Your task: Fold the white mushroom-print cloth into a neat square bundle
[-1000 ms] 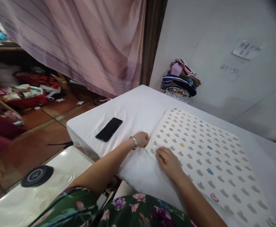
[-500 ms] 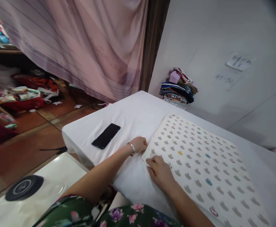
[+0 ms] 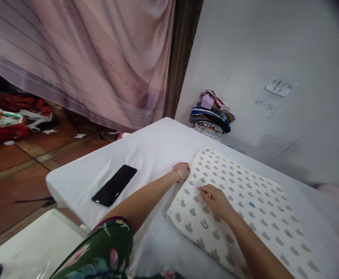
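Observation:
A white cloth with grey and coloured bunny prints (image 3: 256, 211) lies on the white-covered table, its near left corner spread over the tabletop. My left hand (image 3: 182, 169), a bracelet at the wrist, is closed at the cloth's left edge, its fingertips partly hidden. Over the print, a little nearer to me, my right hand (image 3: 214, 198) has its fingers curled and thumb and forefinger together; whatever is between them is too small to tell. A black phone (image 3: 115, 185) lies flat to the left of my left forearm.
Folded clothes (image 3: 211, 112) are stacked at the table's far edge, by a grey wall with a paper note (image 3: 280, 86). A pink curtain (image 3: 123, 58) hangs behind the table. At lower left is a white surface (image 3: 41, 244); a red container (image 3: 6, 130) sits on the tiled floor.
Both hands have moved farther along the cloth, the right one off its near left corner. That corner now lies spread out, and the white fluffy material there is covered. The view has shifted right.

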Action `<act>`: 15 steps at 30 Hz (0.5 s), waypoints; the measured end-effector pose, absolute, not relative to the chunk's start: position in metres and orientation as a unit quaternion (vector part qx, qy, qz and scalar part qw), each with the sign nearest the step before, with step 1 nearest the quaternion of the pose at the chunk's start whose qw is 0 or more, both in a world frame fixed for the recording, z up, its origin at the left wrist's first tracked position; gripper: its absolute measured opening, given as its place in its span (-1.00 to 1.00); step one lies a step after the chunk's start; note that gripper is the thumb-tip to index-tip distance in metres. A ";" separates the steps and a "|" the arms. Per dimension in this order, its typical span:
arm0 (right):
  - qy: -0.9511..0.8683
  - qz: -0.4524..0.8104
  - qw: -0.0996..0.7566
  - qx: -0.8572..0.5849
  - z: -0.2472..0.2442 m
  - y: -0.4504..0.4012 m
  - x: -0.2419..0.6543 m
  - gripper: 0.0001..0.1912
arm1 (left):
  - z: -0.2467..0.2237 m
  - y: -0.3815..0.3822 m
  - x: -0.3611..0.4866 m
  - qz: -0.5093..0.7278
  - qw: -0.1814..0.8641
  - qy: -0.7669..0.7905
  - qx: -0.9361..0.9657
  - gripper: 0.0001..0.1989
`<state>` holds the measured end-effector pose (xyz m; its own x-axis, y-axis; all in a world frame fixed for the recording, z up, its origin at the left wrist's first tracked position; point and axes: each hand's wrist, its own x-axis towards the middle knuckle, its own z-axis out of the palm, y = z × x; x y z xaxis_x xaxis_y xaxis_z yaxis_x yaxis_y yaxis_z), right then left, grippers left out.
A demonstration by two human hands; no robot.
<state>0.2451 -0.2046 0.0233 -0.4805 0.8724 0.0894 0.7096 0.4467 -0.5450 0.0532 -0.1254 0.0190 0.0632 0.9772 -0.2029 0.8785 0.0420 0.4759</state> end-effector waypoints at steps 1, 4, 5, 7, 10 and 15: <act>-0.825 0.225 0.182 -0.485 0.020 -0.194 0.249 -0.71 | 0.018 -0.119 0.057 0.103 0.247 0.677 0.685 -0.79; -0.816 0.221 0.193 -0.498 0.011 -0.167 0.259 -0.72 | 0.013 -0.100 0.067 0.112 0.240 0.678 0.686 -0.79; -0.814 0.218 0.200 -0.500 0.009 -0.159 0.261 -0.72 | 0.011 -0.094 0.070 0.113 0.237 0.679 0.686 -0.78; -0.808 0.217 0.217 -0.504 0.004 -0.144 0.263 -0.72 | 0.008 -0.084 0.076 0.115 0.228 0.683 0.684 -0.75; -0.791 0.217 0.248 -0.515 -0.002 -0.125 0.265 -0.73 | 0.003 -0.071 0.082 0.115 0.216 0.690 0.682 -0.71; -0.774 0.219 0.267 -0.530 -0.010 -0.111 0.266 -0.75 | -0.005 -0.057 0.088 0.124 0.203 0.688 0.686 -0.67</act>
